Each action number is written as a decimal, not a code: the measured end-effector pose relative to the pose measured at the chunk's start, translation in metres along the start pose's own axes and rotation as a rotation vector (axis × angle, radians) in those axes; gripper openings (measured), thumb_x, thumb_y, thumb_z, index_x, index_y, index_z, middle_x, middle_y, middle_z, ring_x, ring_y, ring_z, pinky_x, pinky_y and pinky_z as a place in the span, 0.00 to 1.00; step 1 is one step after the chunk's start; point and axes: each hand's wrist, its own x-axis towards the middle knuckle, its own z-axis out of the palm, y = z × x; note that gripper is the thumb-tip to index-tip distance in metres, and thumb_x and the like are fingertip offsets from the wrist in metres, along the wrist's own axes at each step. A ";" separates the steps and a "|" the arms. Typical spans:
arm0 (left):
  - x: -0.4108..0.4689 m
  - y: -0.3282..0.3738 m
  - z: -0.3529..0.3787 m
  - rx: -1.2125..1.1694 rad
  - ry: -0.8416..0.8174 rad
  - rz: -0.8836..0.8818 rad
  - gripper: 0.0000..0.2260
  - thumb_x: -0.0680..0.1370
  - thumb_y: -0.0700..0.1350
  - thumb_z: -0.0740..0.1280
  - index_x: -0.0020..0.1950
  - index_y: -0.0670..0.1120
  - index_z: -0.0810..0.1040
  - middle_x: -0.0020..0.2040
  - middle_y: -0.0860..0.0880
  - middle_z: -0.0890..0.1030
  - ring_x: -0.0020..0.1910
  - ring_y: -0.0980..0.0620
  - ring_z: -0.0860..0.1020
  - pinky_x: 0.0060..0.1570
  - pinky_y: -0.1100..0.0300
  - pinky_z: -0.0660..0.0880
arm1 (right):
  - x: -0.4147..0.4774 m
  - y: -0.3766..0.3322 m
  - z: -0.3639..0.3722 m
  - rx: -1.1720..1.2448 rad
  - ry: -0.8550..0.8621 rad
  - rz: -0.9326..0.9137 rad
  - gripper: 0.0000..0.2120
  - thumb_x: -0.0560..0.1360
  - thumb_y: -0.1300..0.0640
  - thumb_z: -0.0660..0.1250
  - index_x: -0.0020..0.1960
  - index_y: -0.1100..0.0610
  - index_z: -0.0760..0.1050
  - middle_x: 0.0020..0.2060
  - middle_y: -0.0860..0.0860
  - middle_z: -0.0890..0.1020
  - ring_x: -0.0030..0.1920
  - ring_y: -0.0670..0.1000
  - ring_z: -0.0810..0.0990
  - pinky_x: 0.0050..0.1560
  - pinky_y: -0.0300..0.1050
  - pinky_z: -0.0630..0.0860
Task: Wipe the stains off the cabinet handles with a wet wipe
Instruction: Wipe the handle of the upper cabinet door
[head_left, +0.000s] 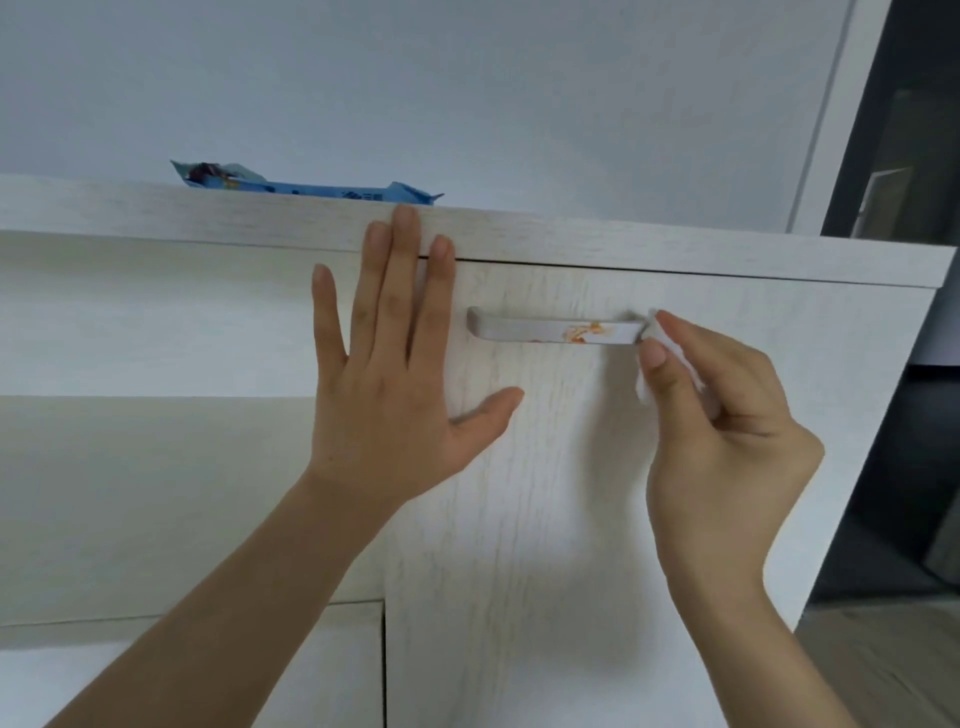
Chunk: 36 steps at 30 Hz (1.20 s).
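A pale metal handle (524, 329) runs across the upper part of a white wood-grain cabinet door (545, 467). An orange stain (582, 332) marks the handle near its right end. My right hand (722, 415) pinches a folded white wet wipe (655, 338) between thumb and fingers, and the wipe touches the handle's right tip. My left hand (395, 353) lies flat on the door's upper left corner, fingers spread and pointing up, just left of the handle.
A blue wet-wipe pack (311, 184) lies on the cabinet top (675, 249), above my left hand. An open shelf recess (156, 338) is to the left of the door. A dark doorway (909, 260) stands at the right.
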 end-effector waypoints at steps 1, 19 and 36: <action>0.000 0.000 0.000 0.003 0.001 0.002 0.42 0.74 0.67 0.60 0.74 0.35 0.59 0.73 0.38 0.53 0.74 0.39 0.55 0.71 0.38 0.50 | 0.001 0.000 0.000 -0.034 0.001 -0.037 0.09 0.74 0.59 0.69 0.51 0.46 0.79 0.48 0.43 0.81 0.49 0.41 0.79 0.47 0.27 0.71; -0.002 0.000 0.000 0.039 -0.018 0.016 0.41 0.76 0.66 0.58 0.75 0.36 0.57 0.74 0.36 0.55 0.74 0.38 0.55 0.71 0.37 0.51 | 0.007 0.007 -0.002 -0.261 -0.062 -0.431 0.10 0.74 0.64 0.69 0.56 0.60 0.78 0.48 0.50 0.78 0.47 0.51 0.79 0.46 0.37 0.76; -0.002 0.001 -0.001 0.053 -0.033 0.022 0.40 0.76 0.66 0.57 0.75 0.36 0.56 0.74 0.37 0.52 0.75 0.38 0.54 0.72 0.38 0.50 | 0.009 0.002 -0.006 -0.320 -0.065 -0.453 0.08 0.75 0.64 0.67 0.54 0.60 0.80 0.47 0.47 0.78 0.46 0.51 0.80 0.47 0.34 0.75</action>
